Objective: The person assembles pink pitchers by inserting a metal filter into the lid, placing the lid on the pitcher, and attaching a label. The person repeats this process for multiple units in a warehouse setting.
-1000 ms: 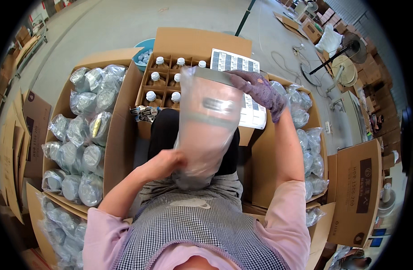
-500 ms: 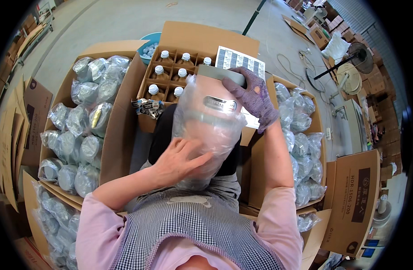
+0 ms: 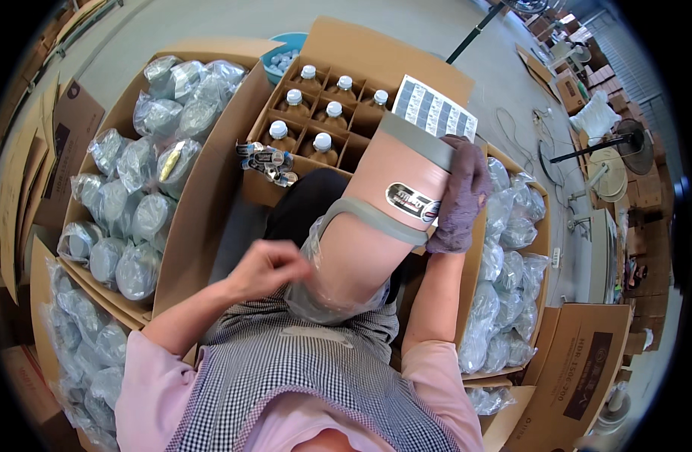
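Observation:
A pink cylindrical container (image 3: 372,181) with grey bands and an oval label leans across my lap, its top tilted away. My right hand (image 3: 460,200), in a purple-grey glove, grips its upper right side. A clear plastic bag (image 3: 335,295) is bunched round the container's lower end; the upper part is bare. My left hand (image 3: 269,270), ungloved and blurred, is curled at the bag's left edge, apparently pinching the film.
Ahead stands a divided carton (image 3: 316,169) with several white-capped brown bottles and a label sheet (image 3: 436,105). Cartons of bagged items flank me on the left (image 3: 203,188) and right (image 3: 542,256). A blue basin (image 3: 289,39) and a stand fan (image 3: 629,142) are farther off.
The bag has come down off the container's upper part and now gathers at its lower end. My left hand has moved left and curled. The container tilts more to the right.

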{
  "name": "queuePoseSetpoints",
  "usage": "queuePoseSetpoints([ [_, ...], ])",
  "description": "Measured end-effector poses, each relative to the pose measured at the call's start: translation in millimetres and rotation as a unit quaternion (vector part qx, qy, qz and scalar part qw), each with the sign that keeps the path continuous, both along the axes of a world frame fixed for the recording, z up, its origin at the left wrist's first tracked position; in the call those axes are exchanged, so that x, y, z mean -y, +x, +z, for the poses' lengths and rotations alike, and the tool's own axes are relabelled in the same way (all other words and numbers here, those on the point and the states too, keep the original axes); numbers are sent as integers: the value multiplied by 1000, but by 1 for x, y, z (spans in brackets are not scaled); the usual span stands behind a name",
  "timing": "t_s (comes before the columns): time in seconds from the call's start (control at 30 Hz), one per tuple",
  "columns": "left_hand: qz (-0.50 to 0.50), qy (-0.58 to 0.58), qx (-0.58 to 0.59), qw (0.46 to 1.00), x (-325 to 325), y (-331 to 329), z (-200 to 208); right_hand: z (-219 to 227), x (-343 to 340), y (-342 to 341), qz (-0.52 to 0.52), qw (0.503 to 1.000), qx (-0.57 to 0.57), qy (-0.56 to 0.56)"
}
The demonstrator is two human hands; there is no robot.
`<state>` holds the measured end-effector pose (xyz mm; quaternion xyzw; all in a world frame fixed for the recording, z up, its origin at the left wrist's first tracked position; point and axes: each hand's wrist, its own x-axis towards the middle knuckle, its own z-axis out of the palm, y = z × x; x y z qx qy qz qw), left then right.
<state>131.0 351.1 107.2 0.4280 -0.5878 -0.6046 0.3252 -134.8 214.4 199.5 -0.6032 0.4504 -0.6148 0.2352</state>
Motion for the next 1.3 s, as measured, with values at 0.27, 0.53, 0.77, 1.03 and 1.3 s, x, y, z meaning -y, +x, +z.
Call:
queuePoseSetpoints([
  [0.27, 266, -456, 149, 836, 66, -92, 63, 4, 4, 4, -17, 997, -73, -2],
  [0.53, 307, -444, 150, 828, 69, -125, 60, -2, 5, -7, -42, 997, -54, 27],
  [0.77, 298, -387, 126, 863, 82, -126, 65, -12, 8, -11, -52, 995, -90, 4],
  [1.03, 101, -511, 105, 847, 45, -137, 91, -4, 8, -11, -45, 993, -98, 38],
  [1.3, 223, -368, 32, 902, 85, -93, 85, -18, 10, -14, -47, 998, -41, 32],
])
